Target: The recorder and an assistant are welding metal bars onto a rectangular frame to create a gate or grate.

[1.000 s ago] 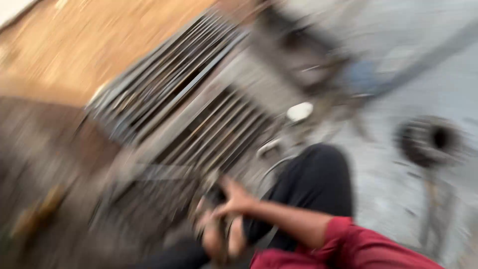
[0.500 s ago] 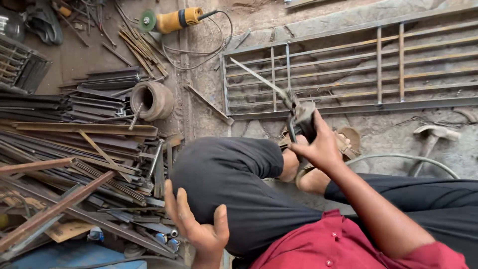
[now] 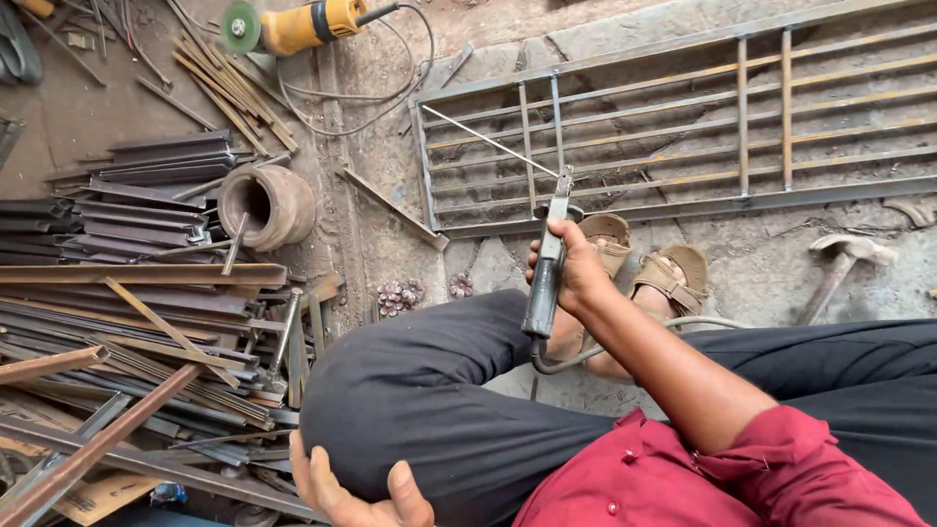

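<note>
Head | right hand (image 3: 574, 265) gripping electrode holder (image 3: 545, 268) (rod over grille (image 3: 683, 127)) | left hand (image 3: 356, 493) open, cupping knee (image 3: 390, 390)

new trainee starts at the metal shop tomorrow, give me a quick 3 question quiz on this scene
1. True or false: the right hand grips an electrode holder with a thin rod pointing towards the metal grille.
2. Where does the left hand rest?
A. on the hammer
B. against the person's dark trouser leg
C. on the yellow angle grinder
3. Fill in: the round rusty pot lies beside the stack of ____ bars.

Key: 1 true; 2 B; 3 steel.
</note>
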